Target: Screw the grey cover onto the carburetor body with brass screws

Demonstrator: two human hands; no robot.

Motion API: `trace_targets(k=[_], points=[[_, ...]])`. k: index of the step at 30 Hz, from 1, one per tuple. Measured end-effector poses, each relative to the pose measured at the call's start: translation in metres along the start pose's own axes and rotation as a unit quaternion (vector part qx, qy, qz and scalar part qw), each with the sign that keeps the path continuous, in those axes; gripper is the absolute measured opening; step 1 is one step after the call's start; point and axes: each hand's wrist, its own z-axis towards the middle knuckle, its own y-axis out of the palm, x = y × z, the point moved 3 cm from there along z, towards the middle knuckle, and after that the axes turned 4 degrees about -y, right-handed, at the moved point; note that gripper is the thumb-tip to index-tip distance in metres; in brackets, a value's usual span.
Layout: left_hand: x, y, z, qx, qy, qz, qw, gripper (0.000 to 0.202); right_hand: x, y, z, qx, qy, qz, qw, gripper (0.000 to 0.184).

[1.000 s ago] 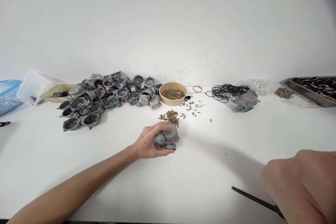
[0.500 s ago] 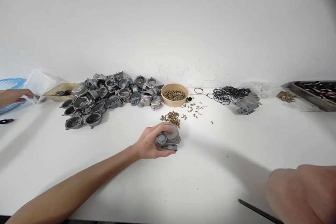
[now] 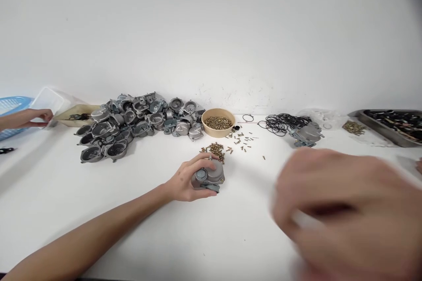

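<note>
My left hand (image 3: 186, 182) is wrapped round a small grey metal housing (image 3: 209, 175) resting on the white table (image 3: 138, 210), just in front of a little heap of brass screws (image 3: 214, 149). My right hand (image 3: 346, 210) is close to the camera at the lower right, heavily smeared by motion; its fingers and anything in them cannot be made out. A tan bowl of brass screws (image 3: 218, 122) stands behind the housing.
A pile of grey metal housings (image 3: 132, 123) lies at the back left. Black O-rings (image 3: 283, 123), another grey housing (image 3: 305, 135), a metal tray (image 3: 389, 125) and loose screws (image 3: 352, 127) sit at the right. Another person's hand (image 3: 39, 116) touches a clear box by a blue basket (image 3: 9, 109).
My right hand has swung up and left from the lower right corner and now blurs; the thin black tool under it is no longer visible. Another person's hand came in at the far left.
</note>
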Motion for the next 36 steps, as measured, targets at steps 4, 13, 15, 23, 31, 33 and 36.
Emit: trace_targets(k=[4,13,15,23,31,33,36], points=[[-0.003,-0.007,0.001,0.015,-0.033,-0.086,0.996,0.04,0.048,-0.001,0.08,-0.064,-0.044,0.03,0.997,0.015],[-0.013,-0.004,0.001,-0.052,-0.18,-0.397,0.898,0.08,0.082,0.052,0.105,-0.17,0.005,0.046,0.984,0.074],[-0.015,-0.004,0.001,-0.064,-0.185,-0.396,0.897,0.078,0.081,0.055,0.106,-0.174,-0.007,0.072,0.982,0.071],[-0.023,-0.004,0.001,-0.05,-0.178,-0.371,0.91,0.07,0.081,0.054,0.091,-0.136,0.005,0.08,0.987,0.06],[-0.033,0.004,0.003,-0.008,-0.213,-0.226,0.95,0.023,0.108,-0.02,-0.028,-0.079,0.314,-0.082,0.943,0.064],[-0.032,0.01,0.003,-0.01,-0.209,-0.181,0.961,0.013,0.123,-0.034,-0.069,-0.067,0.471,-0.151,0.867,0.073],[-0.031,0.015,0.003,-0.012,-0.208,-0.146,0.967,0.009,0.138,-0.037,-0.119,-0.061,0.597,-0.161,0.784,0.077]])
